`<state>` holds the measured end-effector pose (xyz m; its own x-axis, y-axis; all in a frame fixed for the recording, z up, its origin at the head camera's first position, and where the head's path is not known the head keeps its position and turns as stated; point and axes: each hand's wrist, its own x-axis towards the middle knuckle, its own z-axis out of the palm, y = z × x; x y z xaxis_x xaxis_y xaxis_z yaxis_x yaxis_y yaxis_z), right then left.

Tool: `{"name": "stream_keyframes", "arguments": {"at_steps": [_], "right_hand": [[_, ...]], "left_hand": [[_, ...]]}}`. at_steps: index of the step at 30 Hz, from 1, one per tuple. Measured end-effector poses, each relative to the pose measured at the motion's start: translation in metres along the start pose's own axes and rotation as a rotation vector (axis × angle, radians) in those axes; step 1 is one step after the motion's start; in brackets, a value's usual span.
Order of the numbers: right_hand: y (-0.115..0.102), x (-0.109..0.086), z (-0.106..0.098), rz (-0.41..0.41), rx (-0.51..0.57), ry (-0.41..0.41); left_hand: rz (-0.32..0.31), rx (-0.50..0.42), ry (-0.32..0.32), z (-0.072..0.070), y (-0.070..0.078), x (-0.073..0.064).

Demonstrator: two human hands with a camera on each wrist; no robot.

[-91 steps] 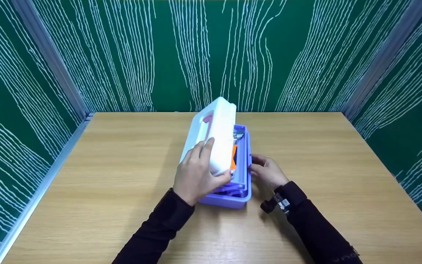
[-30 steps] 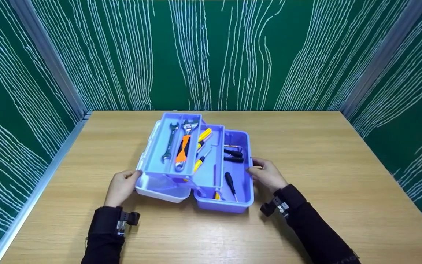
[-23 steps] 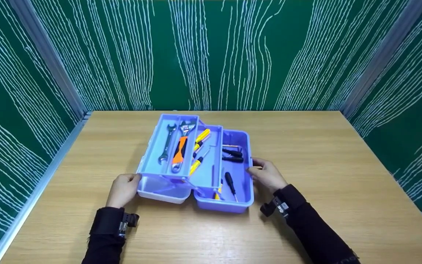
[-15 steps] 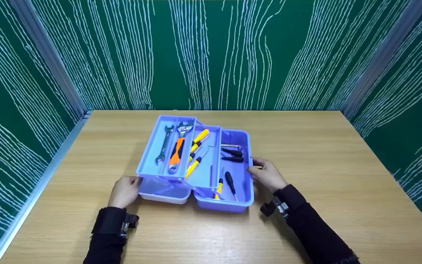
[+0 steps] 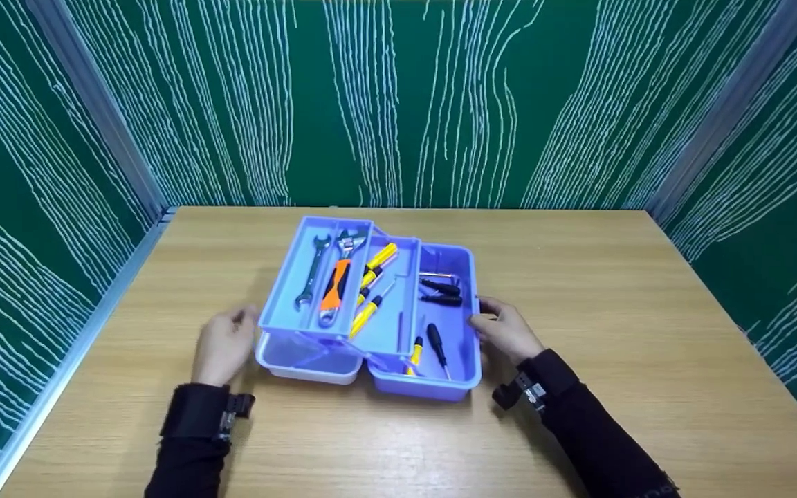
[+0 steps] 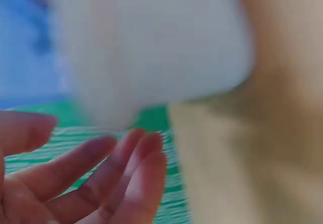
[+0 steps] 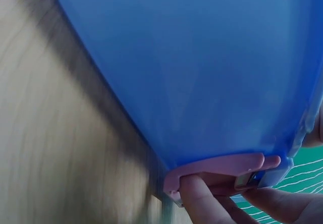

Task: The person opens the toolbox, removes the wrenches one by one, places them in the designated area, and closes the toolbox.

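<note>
A purple toolbox [image 5: 426,391] stands unfolded, its pale lid [image 5: 308,373] laid back to the left. Its upper tray [image 5: 284,304] bears an open-end wrench [image 5: 313,271] and an orange-handled adjustable wrench [image 5: 334,287]. Yellow-handled screwdrivers [image 5: 365,318] lie in the middle tray [image 5: 385,339]. My left hand [image 5: 222,346] is just left of the lid, fingers loosely bent and apart from it in the left wrist view. My right hand [image 5: 507,330] grips the box's right side; the right wrist view shows fingers at the pink latch [image 7: 222,166] and one by the rim.
Black-handled screwdrivers [image 5: 435,342] and a bent metal key [image 5: 436,275] lie in the bottom compartment. The box stands on a wooden table [image 5: 578,263] with green, white-lined walls [image 5: 440,104] behind and at both sides.
Three seconds ago the lid was partly raised under my left hand; it has swung left and the trays have spread out. My left hand has since let go. My right hand stays on the box.
</note>
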<state>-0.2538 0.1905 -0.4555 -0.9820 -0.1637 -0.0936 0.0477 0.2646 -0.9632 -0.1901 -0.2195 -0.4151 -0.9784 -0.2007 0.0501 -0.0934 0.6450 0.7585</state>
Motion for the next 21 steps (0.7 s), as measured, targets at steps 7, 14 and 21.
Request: {"name": "stream_keyframes", "arguments": {"at_steps": [7,14,21], "right_hand": [[0.001,0.000,-0.002,0.004,-0.005,0.005],[0.000,-0.002,-0.003,-0.012,-0.018,0.005],[0.000,-0.001,0.000,-0.017,-0.028,-0.014]], "left_hand": [[0.189,0.020,0.110,-0.028,0.050,0.011],[0.246,0.144,0.005,-0.030,0.099,0.034],[0.146,0.309,-0.224,-0.016,0.121,0.061]]}}
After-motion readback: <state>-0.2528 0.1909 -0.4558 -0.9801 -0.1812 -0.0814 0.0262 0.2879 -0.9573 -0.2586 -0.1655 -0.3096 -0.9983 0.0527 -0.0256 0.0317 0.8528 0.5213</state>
